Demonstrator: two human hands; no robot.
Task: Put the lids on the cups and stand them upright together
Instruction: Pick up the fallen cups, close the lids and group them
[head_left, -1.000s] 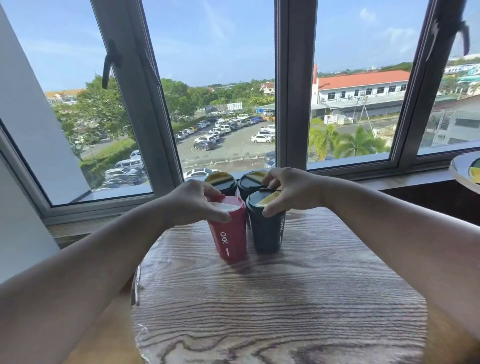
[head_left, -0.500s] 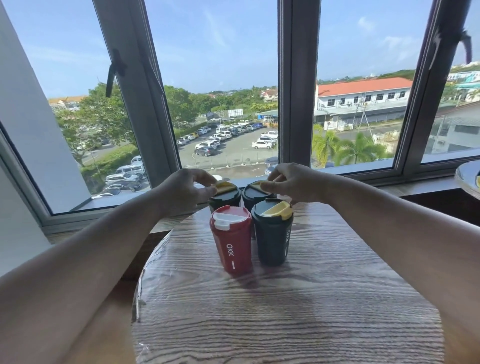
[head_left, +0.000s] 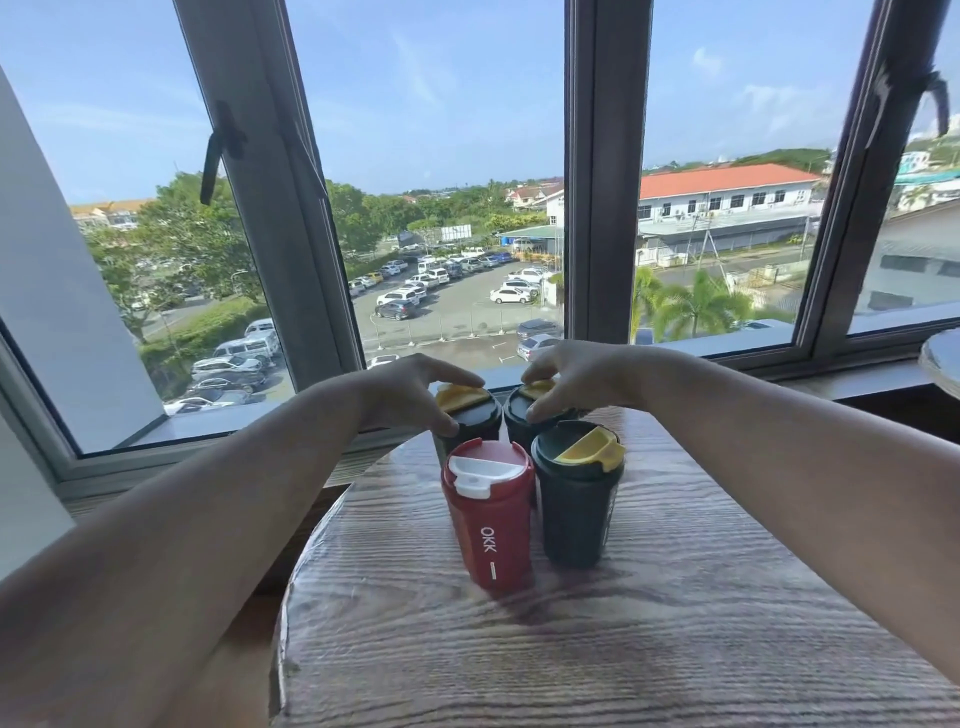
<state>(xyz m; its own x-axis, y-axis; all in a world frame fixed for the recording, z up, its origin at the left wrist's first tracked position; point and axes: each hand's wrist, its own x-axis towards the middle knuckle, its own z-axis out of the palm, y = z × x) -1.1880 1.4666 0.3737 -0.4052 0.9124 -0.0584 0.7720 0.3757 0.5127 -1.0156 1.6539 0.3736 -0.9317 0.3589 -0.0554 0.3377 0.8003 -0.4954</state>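
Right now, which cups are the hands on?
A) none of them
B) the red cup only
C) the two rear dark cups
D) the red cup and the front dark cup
C: the left hand grips the lid of the rear left dark cup, the right hand that of the rear right dark cup; the red cup and front dark cup stand untouched.

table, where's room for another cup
Bare wood on the table in front of the red cup and front dark cup, and to their right. Crowded behind: left hand grips the back left cup, right hand the back right cup.
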